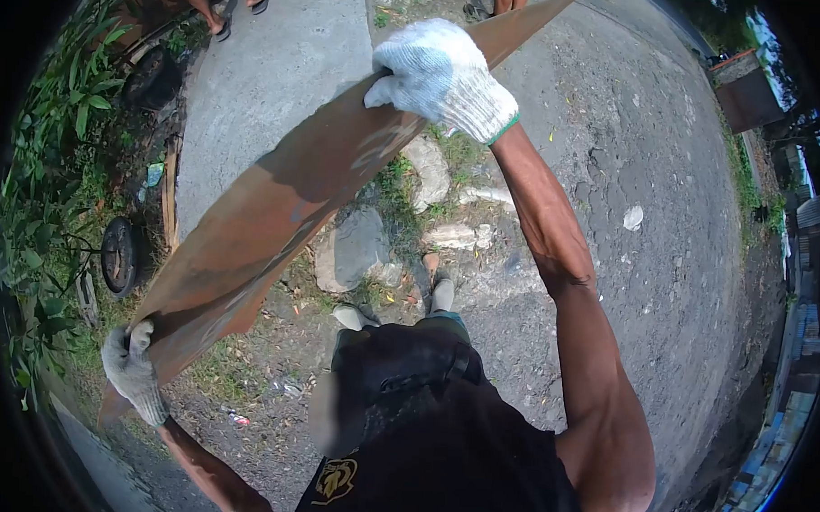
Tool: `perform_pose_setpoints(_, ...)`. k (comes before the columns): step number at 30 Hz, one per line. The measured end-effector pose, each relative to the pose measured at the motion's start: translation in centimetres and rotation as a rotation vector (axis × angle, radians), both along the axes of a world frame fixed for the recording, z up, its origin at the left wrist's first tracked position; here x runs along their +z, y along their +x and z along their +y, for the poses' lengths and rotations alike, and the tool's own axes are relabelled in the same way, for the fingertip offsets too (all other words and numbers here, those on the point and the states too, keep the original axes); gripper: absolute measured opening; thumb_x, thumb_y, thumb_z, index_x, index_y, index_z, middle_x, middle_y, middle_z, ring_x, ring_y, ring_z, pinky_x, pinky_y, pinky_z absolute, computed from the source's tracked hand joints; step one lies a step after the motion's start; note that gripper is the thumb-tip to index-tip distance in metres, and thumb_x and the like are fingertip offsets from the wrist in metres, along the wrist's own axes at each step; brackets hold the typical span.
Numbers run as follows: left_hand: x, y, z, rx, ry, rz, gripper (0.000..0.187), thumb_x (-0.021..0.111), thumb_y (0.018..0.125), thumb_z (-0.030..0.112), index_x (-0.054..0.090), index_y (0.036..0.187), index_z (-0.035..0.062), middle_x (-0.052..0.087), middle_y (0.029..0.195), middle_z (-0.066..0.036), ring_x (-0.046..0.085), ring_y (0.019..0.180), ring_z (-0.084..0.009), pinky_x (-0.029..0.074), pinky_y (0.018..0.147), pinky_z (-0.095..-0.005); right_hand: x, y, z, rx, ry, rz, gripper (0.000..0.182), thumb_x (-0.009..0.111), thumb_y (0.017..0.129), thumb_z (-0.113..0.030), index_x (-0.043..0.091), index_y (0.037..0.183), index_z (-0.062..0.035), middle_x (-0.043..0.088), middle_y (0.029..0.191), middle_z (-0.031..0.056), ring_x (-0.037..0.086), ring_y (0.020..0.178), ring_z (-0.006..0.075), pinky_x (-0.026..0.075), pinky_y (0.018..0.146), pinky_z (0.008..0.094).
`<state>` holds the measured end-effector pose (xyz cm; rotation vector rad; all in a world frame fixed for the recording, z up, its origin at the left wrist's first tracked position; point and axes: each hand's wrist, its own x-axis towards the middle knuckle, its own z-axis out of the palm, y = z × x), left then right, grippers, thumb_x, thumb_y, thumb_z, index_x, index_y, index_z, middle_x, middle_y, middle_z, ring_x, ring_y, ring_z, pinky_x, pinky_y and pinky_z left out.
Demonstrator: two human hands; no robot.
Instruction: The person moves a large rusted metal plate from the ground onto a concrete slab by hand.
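Observation:
A long, rust-brown metal sheet [277, 197] stretches slantwise in front of me, from the lower left to the upper right. It narrows towards its far right end and looks slightly bent. My right hand [434, 72], in a white knitted glove with a green cuff edge, grips its upper edge right of the middle. Down at the lower left, my left hand [133, 368], in a greyish-white glove, is closed on the sheet near that end, thumb on the near face. The fingers behind the sheet are hidden.
Below the sheet lie stones [356, 245] and a broken pale block [460, 236] near my feet. A concrete slab [281, 62] runs ahead. Leafy plants [61, 154] and an old tyre [119, 257] line the left. Other people's legs [202, 3] stand at the top. Rough pavement [663, 247] spreads right.

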<state>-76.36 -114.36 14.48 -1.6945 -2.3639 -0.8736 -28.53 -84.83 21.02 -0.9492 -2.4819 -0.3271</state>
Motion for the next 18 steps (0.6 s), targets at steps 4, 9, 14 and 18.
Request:
perform_pose_setpoints(4, 4.4, 5.2, 1.2, -0.017, 0.057, 0.111, 0.038, 0.078, 0.083, 0.035, 0.065, 0.086, -0.0006, 0.054, 0.071, -0.008, 0.049, 0.070, -0.0211, 0.042, 0.067, -0.0362, 1.4, 5.3, -0.2, -0.010, 0.077, 0.046, 0.034, 0.082, 0.071, -0.040, 0.073, 0.078, -0.0090, 0.065, 0.070, 0.0103, 0.066, 0.076, 0.0305, 0.051, 0.069, 0.0435)
perform_pose_setpoints(9, 7.7, 10.3, 3.7, -0.084, 0.105, 0.104, 0.033, 0.079, 0.080, 0.031, 0.066, 0.087, 0.0018, 0.056, 0.073, -0.006, 0.049, 0.071, -0.0203, 0.041, 0.068, -0.0349, 3.2, 11.7, -1.4, -0.086, 0.080, 0.001, 0.042, 0.075, 0.075, -0.049, 0.067, 0.073, -0.0081, 0.059, 0.066, 0.0126, 0.062, 0.070, 0.0335, 0.049, 0.066, 0.0457)
perform_pose_setpoints(14, 8.7, 13.7, 9.9, -0.218, 0.117, 0.150, 0.035, 0.080, 0.076, 0.033, 0.069, 0.090, 0.0023, 0.058, 0.075, -0.006, 0.052, 0.072, -0.0202, 0.043, 0.067, -0.0328, 4.6, 17.5, -1.7, -0.307, -0.037, -0.013, 0.046, 0.082, 0.069, -0.047, 0.064, 0.070, -0.0050, 0.057, 0.063, 0.0134, 0.061, 0.066, 0.0334, 0.047, 0.064, 0.0439)
perform_pose_setpoints(18, 8.5, 18.7, 13.1, -0.295, 0.101, 0.181, 0.034, 0.080, 0.073, 0.035, 0.069, 0.080, 0.0037, 0.058, 0.071, -0.007, 0.052, 0.068, -0.0233, 0.042, 0.065, -0.0350, 5.1, 22.0, -2.6, -0.407, -0.116, -0.034, 0.046, 0.084, 0.066, -0.047, 0.066, 0.071, -0.0046, 0.060, 0.064, 0.0131, 0.062, 0.067, 0.0333, 0.048, 0.066, 0.0441)
